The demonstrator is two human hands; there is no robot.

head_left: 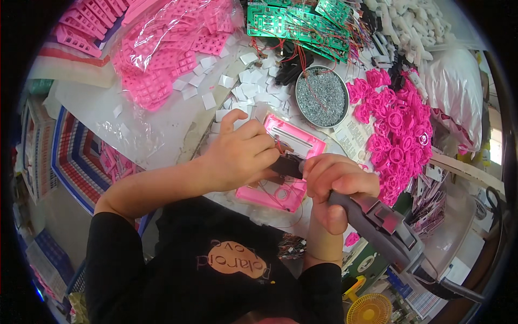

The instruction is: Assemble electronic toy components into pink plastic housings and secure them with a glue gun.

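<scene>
My right hand (337, 186) is wrapped around a grey corded electric screwdriver (386, 227), its cable end toward the lower right and its front end toward my left hand. My left hand (243, 151) is closed, thumb and fingers at a small black plastic part (288, 166) between the two hands. Beneath them lies an open pink plastic casing (318, 147) with thin wires inside, including a round pink piece (283, 193) in its near half. My hands hide the casing's middle and the screwdriver's tip.
A round metal bowl of small screws (322, 97) stands just beyond the casing. Green circuit boards (297, 24) with red wires lie at the back. Pink ring-shaped parts (396, 124) are heaped right, bagged pink panels (167, 48) back left. White paper squares (251, 81) scatter between.
</scene>
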